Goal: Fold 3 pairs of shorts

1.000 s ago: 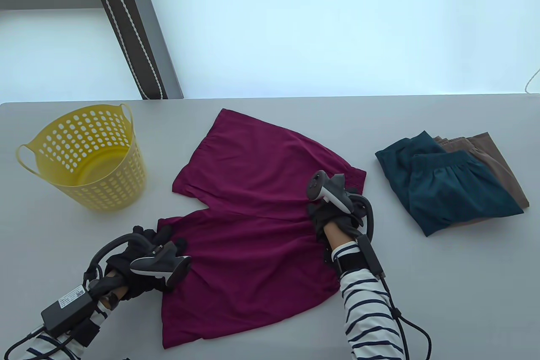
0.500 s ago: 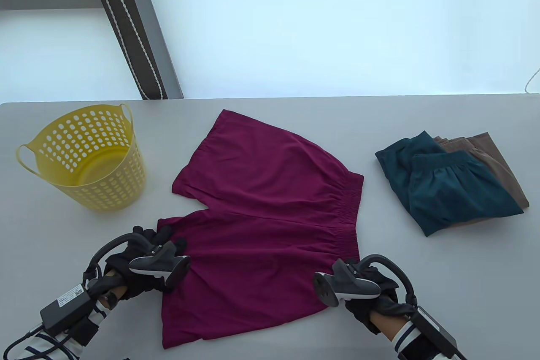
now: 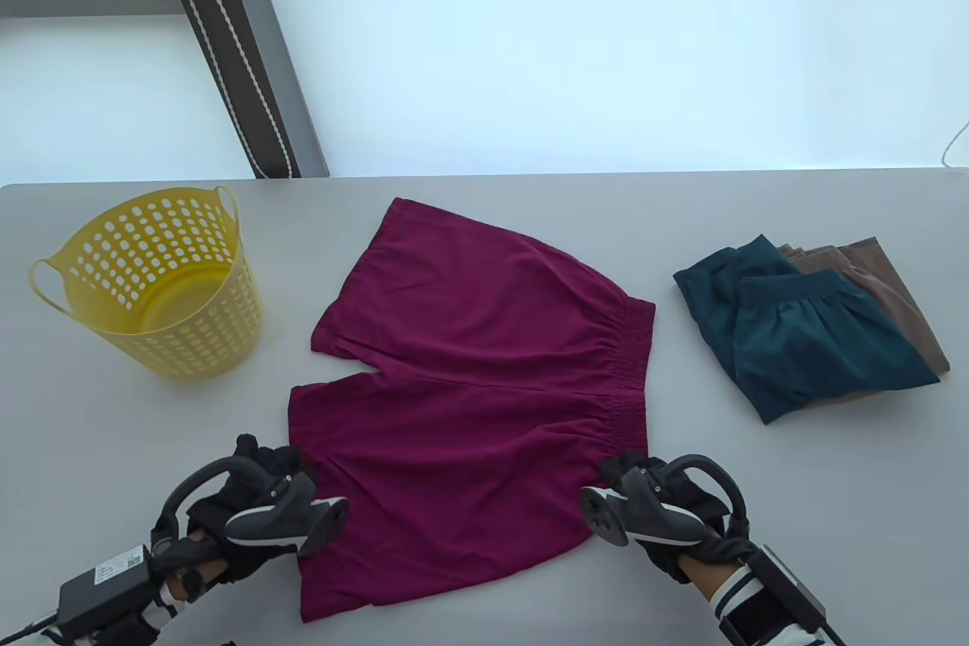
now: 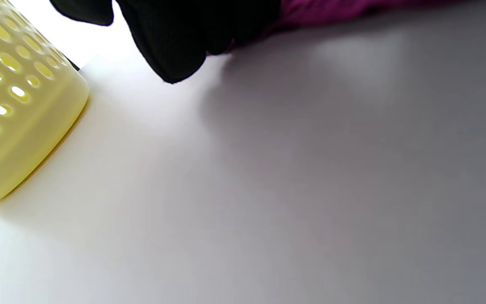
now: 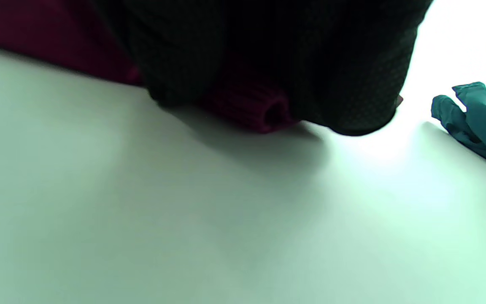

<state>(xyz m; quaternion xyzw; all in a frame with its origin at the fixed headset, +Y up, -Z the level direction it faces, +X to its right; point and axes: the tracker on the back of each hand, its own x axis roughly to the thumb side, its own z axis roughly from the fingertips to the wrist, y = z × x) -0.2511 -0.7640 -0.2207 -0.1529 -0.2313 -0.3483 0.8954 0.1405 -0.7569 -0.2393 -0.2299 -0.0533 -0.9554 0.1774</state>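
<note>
Lying spread flat in the middle of the table view, the maroon shorts (image 3: 469, 404) have their elastic waistband (image 3: 632, 373) to the right and both legs pointing left, the near leg running down toward the bottom edge of the frame. And here are both hands at that near edge! The left hand (image 3: 250, 517) sits at the lower left of the garment, its gloved fingers (image 4: 171, 46) curled onto the hem of the near leg, with maroon cloth bunched against them in the left wrist view. The right hand (image 3: 658, 517) is at the lower right, and its wrist view shows the ribbed waistband end tucked under the curled glove, so it looks like a pinch on that corner.

This is thin, soft fabric: light, floppy, sure to sag and wrinkle between the two grips, not slippery on the matte table (image 3: 833, 525). The gathered waistband is the firmest hold; the hem corner is the natural partner, ready, I judge, for lifting the near half over the far half.

Further out, to the right, folded teal shorts (image 3: 802, 343) rest atop folded brown shorts (image 3: 893, 282). A yellow perforated basket (image 3: 151, 282) stands at the left.
</note>
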